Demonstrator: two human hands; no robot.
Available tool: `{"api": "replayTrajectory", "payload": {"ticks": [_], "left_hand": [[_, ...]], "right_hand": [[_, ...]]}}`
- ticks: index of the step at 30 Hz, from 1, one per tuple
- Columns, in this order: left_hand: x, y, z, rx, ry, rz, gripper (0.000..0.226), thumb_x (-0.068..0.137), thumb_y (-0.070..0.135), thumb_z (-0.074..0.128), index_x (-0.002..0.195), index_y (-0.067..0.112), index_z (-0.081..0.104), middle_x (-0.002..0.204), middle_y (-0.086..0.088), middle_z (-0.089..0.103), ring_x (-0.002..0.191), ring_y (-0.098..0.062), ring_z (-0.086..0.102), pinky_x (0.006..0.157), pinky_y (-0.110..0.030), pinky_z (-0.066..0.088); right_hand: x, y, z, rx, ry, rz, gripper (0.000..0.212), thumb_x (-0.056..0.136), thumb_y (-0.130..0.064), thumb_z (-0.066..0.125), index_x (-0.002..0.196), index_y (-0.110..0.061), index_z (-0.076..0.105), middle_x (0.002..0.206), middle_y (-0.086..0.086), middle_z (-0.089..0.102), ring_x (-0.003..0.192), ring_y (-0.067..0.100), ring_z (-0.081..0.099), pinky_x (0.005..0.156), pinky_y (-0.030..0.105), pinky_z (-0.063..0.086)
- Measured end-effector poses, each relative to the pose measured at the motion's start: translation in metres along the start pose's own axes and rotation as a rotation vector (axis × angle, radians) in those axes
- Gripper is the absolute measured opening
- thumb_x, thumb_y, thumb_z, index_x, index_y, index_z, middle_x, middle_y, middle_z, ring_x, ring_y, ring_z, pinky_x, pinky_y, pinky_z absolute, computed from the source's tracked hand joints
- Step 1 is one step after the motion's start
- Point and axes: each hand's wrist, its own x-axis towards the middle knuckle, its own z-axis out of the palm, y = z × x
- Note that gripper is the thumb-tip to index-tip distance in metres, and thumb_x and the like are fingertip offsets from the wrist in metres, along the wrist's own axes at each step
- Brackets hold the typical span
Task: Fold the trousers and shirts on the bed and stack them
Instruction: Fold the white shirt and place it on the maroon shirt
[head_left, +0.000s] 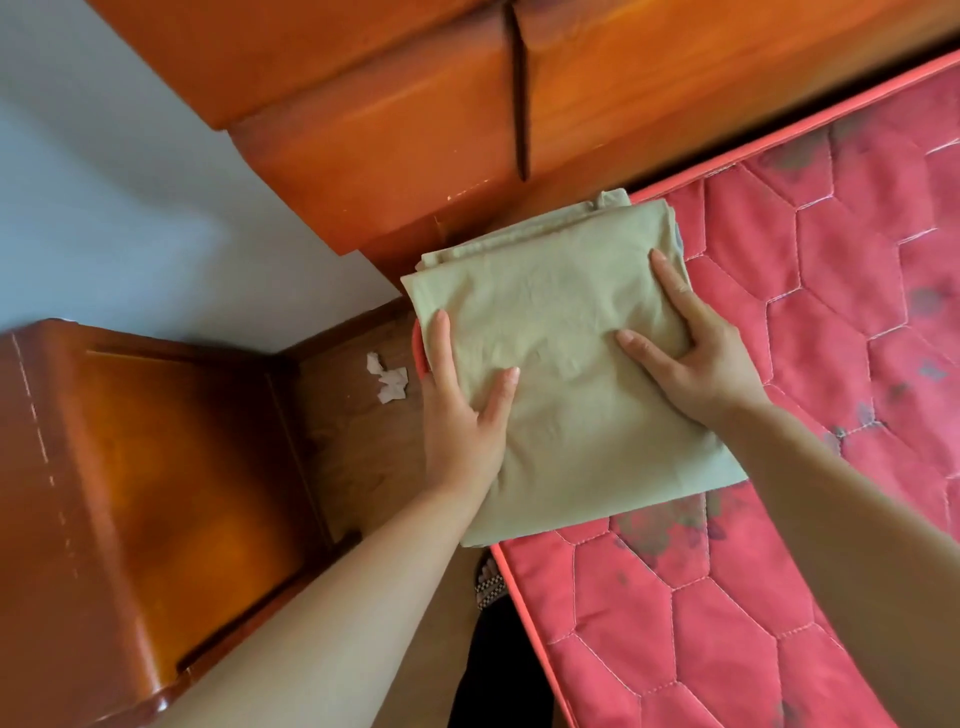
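The right hand (696, 358) lies flat with its fingers spread and straight, pressing on the folded beige fabric garment (550, 312). The left hand (462, 421) rests at the garment's left edge, its thumb and one straight finger on top. The garment sits at frame centre on the corner of the red quilted mattress (831, 291), below the orange wooden headboard (389, 104).

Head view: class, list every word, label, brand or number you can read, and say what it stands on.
None can be read: the folded beige garment, red mattress, wooden headboard and bedside cabinet bear no writing.
The white paper scraps are too small to tell.
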Motion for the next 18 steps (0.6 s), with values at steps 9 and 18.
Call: {"api": "replayTrajectory", "payload": {"ticks": [9,18], "left_hand": [[-0.002,0.0,0.038,0.07,0.163,0.099,0.075,0.087,0.037,0.062,0.147,0.017,0.021,0.131,0.05,0.004,0.115,0.037,0.003,0.097,0.005,0.014],[-0.017,0.042,0.017,0.795,-0.018,0.006,0.08,0.083,0.071,0.027,0.148,0.033,-0.003,0.155,-0.012,-0.003,0.142,-0.035,0.003,0.11,-0.055,0.021]], "right_hand": [[0.018,0.016,-0.022,-0.08,-0.055,0.047,0.074,0.07,-0.072,0.055,0.133,-0.066,0.017,0.129,-0.005,0.047,0.115,0.009,0.045,0.094,0.015,0.028],[-0.039,0.001,-0.051,-0.415,-0.056,0.164,0.073,0.083,-0.06,0.051,0.143,-0.048,0.011,0.153,0.0,0.012,0.135,0.032,0.025,0.103,0.051,0.034]]}}
